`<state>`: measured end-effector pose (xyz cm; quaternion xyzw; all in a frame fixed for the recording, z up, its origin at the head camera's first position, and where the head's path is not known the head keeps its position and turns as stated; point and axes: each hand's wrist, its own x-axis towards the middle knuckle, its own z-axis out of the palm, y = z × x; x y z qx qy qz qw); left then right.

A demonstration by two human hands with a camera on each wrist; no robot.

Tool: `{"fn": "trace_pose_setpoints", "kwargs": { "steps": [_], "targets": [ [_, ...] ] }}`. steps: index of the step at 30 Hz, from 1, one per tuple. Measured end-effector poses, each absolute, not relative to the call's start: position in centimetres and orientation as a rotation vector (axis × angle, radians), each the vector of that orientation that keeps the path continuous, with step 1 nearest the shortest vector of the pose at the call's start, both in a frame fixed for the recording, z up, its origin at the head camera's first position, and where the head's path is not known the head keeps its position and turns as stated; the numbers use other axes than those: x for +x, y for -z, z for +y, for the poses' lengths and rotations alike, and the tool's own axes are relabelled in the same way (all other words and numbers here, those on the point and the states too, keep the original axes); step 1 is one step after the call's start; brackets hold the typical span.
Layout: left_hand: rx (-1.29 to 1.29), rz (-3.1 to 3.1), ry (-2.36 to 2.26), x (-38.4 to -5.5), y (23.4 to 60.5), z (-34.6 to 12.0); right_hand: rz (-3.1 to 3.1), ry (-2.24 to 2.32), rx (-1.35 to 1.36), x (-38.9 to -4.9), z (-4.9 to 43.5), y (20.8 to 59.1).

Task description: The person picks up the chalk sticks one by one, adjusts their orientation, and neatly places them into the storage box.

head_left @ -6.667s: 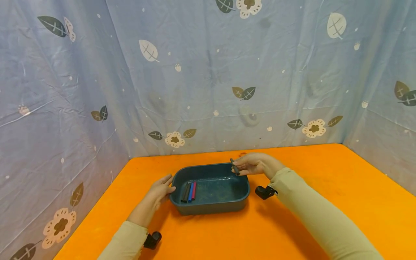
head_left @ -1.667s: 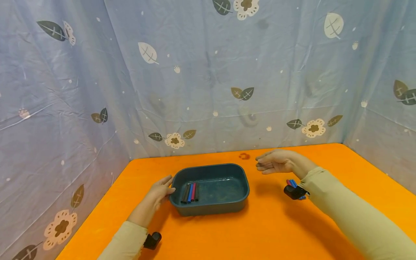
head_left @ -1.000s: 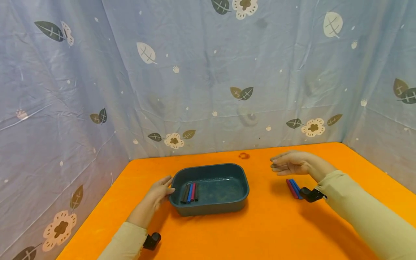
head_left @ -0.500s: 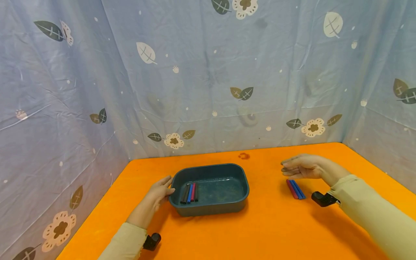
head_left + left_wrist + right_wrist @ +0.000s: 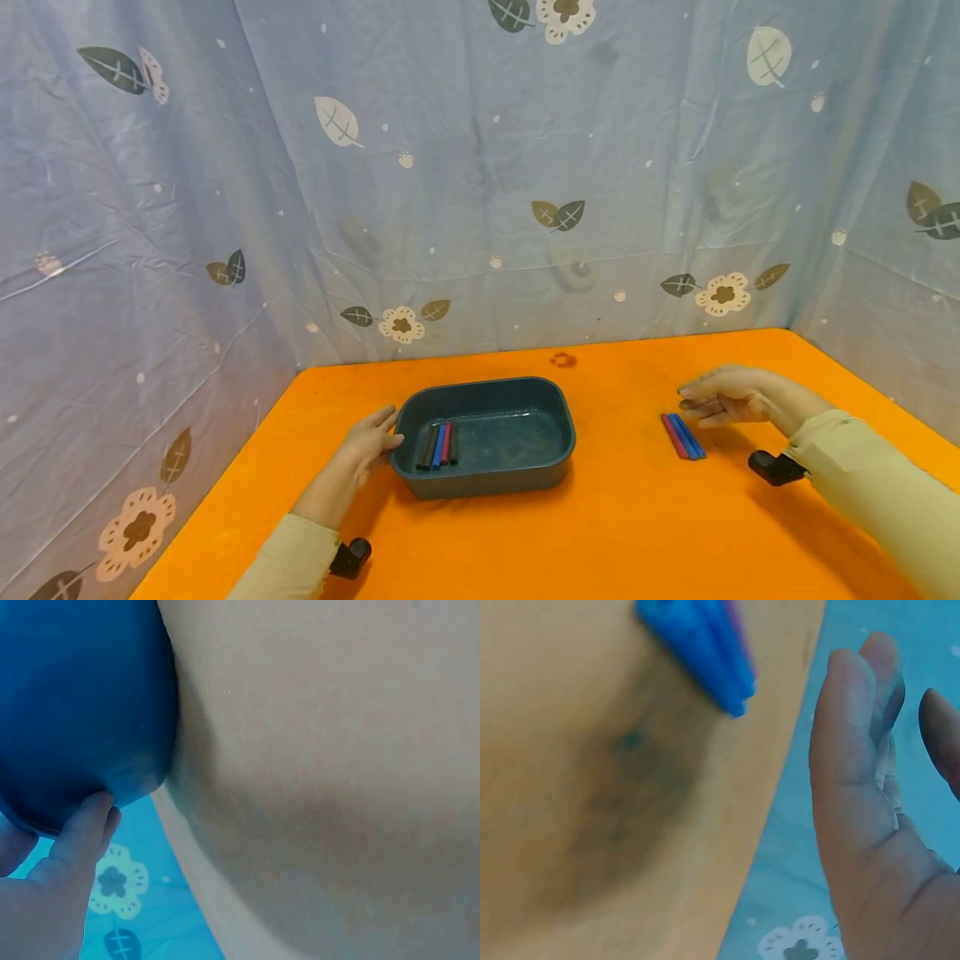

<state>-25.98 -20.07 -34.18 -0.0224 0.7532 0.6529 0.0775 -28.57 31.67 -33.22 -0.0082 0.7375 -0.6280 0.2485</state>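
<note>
A dark teal rectangular tray (image 5: pixel 487 483) stands on the orange table. My left hand (image 5: pixel 363 446) holds its left end, thumb over the rim and fingers against the outer wall, as the left wrist view shows too. Inside, several thin marker-like sticks (image 5: pixel 436 447), dark, blue and pink, lie side by side at the left. My right hand (image 5: pixel 735 397) hovers at the right with nothing in it, fingers loosely extended and fingertips darkened. Just below its fingertips lie a red stick (image 5: pixel 673 437) and two blue sticks (image 5: pixel 688 437), side by side; the right wrist view shows them blurred.
The orange table (image 5: pixel 600 533) runs back to a patterned blue-grey curtain (image 5: pixel 480 208) around the back and sides. A reddish ring stain (image 5: pixel 563 360) marks the table behind the tray. A black wrist camera (image 5: pixel 776 467) hangs below the right wrist.
A dark stick that my right hand held over the tray now lies in the tray's row. My right hand has moved right, uncovering the red and blue sticks; my left hand stays put.
</note>
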Motion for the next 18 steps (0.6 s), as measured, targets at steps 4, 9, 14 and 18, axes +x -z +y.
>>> {"fn": "trace_pose_setpoints", "kwargs": {
  "steps": [4,9,14,18],
  "targets": [
    [-0.068,2.275,-1.941,-26.0,34.1,-20.1,2.057,1.650,-0.003,-28.5,32.5,34.0],
    [-0.063,2.262,-1.948,-26.0,33.9,-20.1,2.077,1.611,0.034,-28.5,33.3,34.9],
    [-0.051,2.261,-1.954,-26.0,33.7,-20.0,2.102,1.543,0.053,-28.8,33.8,35.5],
    [-0.046,2.260,-1.959,-26.0,33.7,-20.0,2.128,1.477,0.058,-29.0,33.9,35.6]
  ]
}}
